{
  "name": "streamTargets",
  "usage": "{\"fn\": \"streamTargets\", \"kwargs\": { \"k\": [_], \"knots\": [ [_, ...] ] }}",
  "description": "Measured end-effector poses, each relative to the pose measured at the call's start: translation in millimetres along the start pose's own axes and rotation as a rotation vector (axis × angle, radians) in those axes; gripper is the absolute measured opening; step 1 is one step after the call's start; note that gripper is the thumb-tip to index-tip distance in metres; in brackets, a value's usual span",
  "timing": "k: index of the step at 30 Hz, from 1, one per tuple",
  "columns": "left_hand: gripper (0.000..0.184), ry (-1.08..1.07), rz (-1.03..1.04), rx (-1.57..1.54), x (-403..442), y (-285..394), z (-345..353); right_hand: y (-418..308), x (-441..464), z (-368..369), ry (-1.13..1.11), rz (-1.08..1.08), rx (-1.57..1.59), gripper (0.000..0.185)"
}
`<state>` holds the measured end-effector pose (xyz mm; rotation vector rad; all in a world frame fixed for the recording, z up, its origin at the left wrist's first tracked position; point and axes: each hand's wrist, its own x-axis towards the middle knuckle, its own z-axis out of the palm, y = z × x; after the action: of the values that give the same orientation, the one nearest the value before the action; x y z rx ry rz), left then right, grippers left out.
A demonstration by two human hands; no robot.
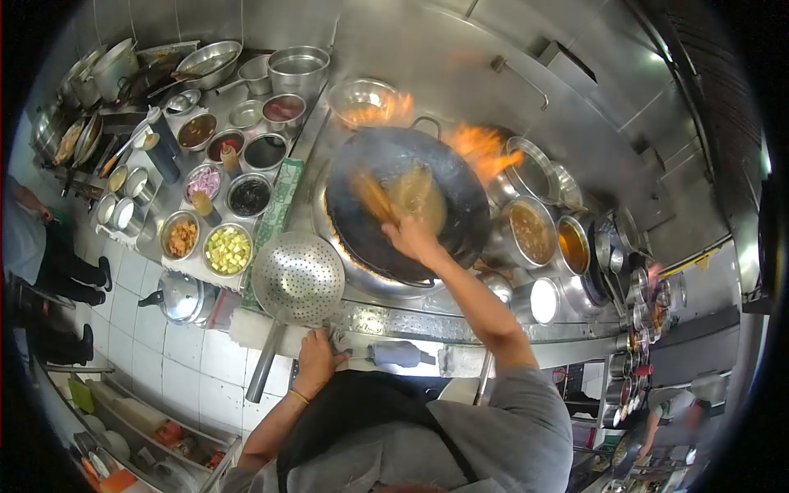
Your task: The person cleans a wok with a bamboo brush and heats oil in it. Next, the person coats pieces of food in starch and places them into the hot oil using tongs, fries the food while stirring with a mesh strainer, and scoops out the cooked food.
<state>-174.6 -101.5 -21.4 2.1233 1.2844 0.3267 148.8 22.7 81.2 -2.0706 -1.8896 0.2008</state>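
From my remote seat I have the right hand point(411, 238) closed around a brown bundled brush point(372, 195), blurred, its far part inside the black wok point(444, 164). Cloudy liquid point(417, 195) lies in the wok beside the brush. The left hand point(316, 360) is at the counter's front edge, against a crumpled grey cloth point(337, 339); I can't tell whether it grips it.

Crowding my view, the perforated ladle point(298, 275) sits just left of the wok, its handle slanting past the left hand. Flames point(481, 152) flare behind the wok's far right rim, near the tilted metal pan point(532, 171), and more lick around a metal bowl point(362, 100) behind it. To the right, a pot of brown liquid point(532, 232) and a pot of orange liquid point(574, 245) hem in the right arm's side. Left of the ladle I see cubed green pieces in a bowl point(228, 250), close to a squeeze bottle point(205, 209). A person point(41, 238) stands at far left.
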Motion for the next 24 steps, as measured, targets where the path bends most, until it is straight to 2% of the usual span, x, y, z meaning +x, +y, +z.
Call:
{"fn": "streamTargets", "kwargs": {
  "k": [1,4,5,8,12,13,15,17,20,22,24],
  "knots": [
    [0.071,-0.012,-0.009,0.007,0,-4,2,-29,-23,-32,-0.141,0.119,-0.005,0.050],
    [0.063,-0.019,-0.022,-0.006,-1,-11,6,-10,-27,-69,-0.301,0.217,-0.205,0.049],
    [0.059,-0.010,-0.008,-0.023,-1,-12,4,14,-12,-63,-0.297,0.288,-0.223,0.048],
    [0.046,-0.016,-0.003,-0.073,6,-15,-4,40,15,-28,-0.059,0.369,-0.250,0.041],
    [0.038,-0.107,-0.073,-0.175,13,-29,-21,-3,-26,-32,-0.189,0.226,-0.280,0.047],
    [0.039,-0.090,-0.098,-0.268,9,-25,-33,-15,-49,-54,-0.254,0.178,-0.266,0.049],
    [0.038,-0.114,-0.247,-0.713,0,-22,-49,-21,-85,-97,-0.409,0.223,-0.304,0.047],
    [0.037,-0.200,-0.343,-1.094,-5,-44,-48,12,-96,-113,-0.479,0.291,-0.459,0.044],
    [0.044,-0.139,-0.349,-1.486,-19,-32,-74,70,-71,-101,-0.205,0.390,-0.587,0.036],
    [0.055,-0.226,-0.350,-1.715,-22,-39,-78,108,-33,-68,-0.022,0.438,-0.605,0.035],
    [0.059,-0.342,-0.281,-2.064,-25,-47,-79,99,1,-38,0.072,0.448,-0.537,0.042]
  ]
}}
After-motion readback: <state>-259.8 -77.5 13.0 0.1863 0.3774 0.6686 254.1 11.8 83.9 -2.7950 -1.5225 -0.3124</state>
